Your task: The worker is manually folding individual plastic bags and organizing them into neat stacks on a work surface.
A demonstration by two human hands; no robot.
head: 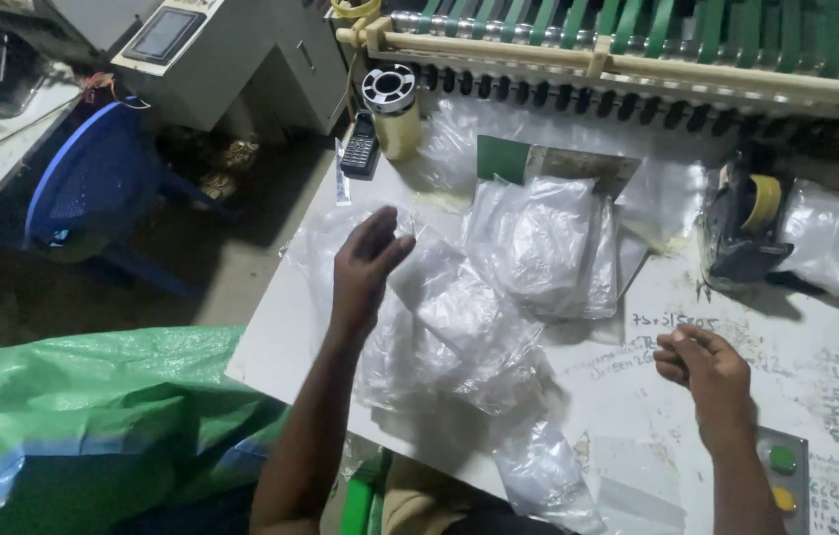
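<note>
A white worktop scrawled with pen marks carries a loose heap of clear plastic bags running diagonally from the far middle down toward the near edge, with a green sack on the floor to its left. The left hand hovers over the heap's left side, fingers loosely spread and empty, nearer to the bags than the other. The right hand rests to the heap's right, fingers curled narrow; whether they pinch anything cannot be told.
</note>
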